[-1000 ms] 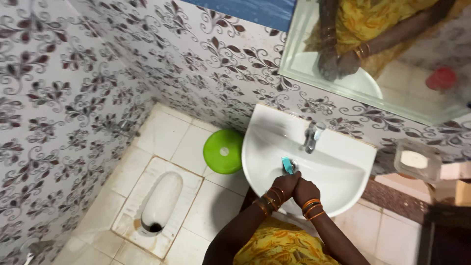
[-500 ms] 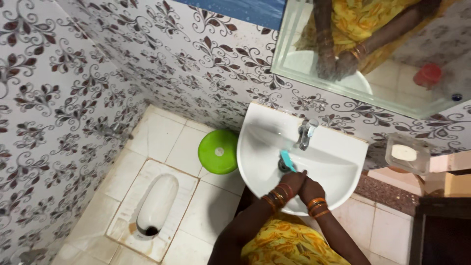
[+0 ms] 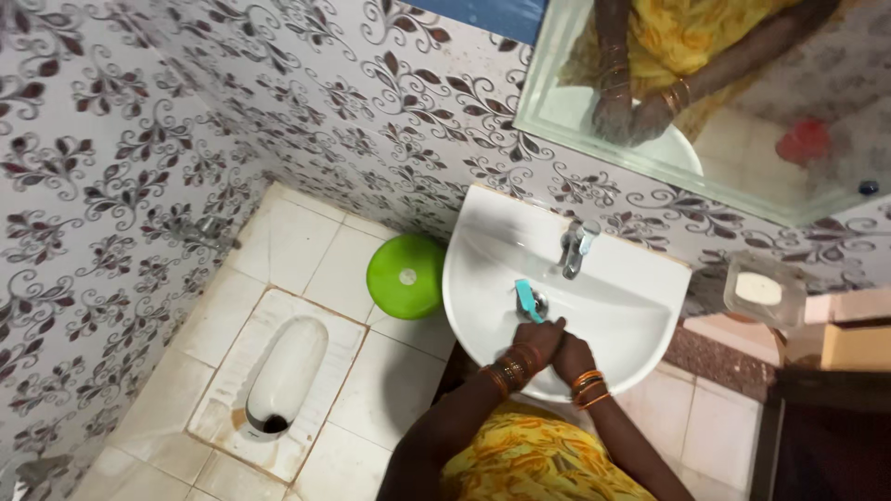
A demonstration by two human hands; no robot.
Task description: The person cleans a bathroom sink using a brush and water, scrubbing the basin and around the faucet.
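over the white sink (image 3: 483, 232), both hands are bunched together at the basin's 6 o'clock edge. left hand (image 3: 536, 340) is wrapped around the handle of a small teal brush (image 3: 526, 299), whose head pokes up toward 12 o'clock, right by the drain. right hand (image 3: 573, 357) is pressed against the left, curled, can't tell if it holds anything. tap (image 3: 575, 247) sits at 12 o'clock. brush looks light, stiff plastic, probably slick when wet, so gripping low on the handle seems best. green bucket (image 3: 406, 276) is on the floor at 9 o'clock, soap dish (image 3: 763, 289) at 3.
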